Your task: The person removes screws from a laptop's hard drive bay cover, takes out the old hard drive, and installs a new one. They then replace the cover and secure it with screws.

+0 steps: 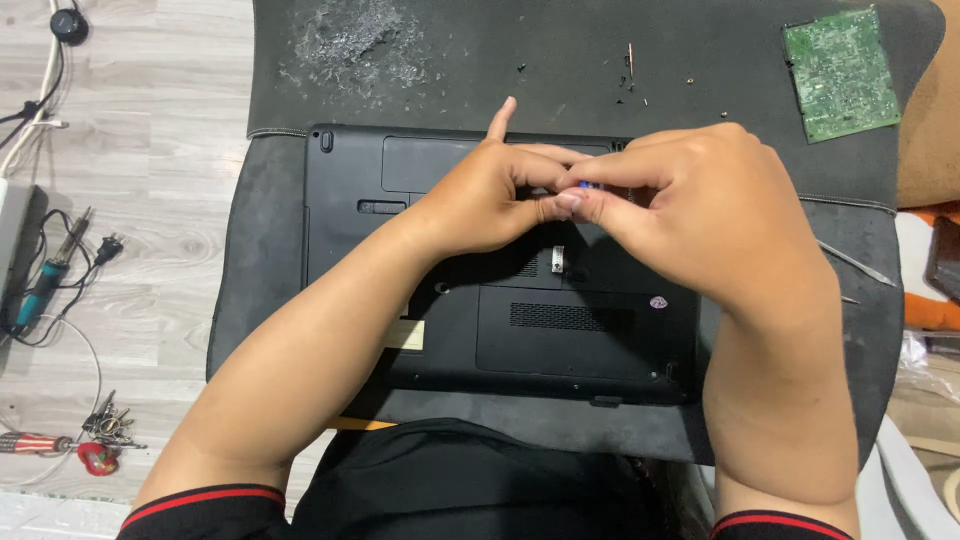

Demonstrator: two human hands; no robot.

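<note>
Both hands (600, 195) pinching small blue part (588, 185), laptop (450, 320) beneath

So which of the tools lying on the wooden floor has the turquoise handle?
The soldering iron at the left edge, with a black cord; the screwdriver lower down has a red striped handle.

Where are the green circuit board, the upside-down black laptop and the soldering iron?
green circuit board (840, 72), head view, middle of its face
black laptop (590, 340), head view, bottom cover panel
soldering iron (40, 285), head view, blue handle
</note>
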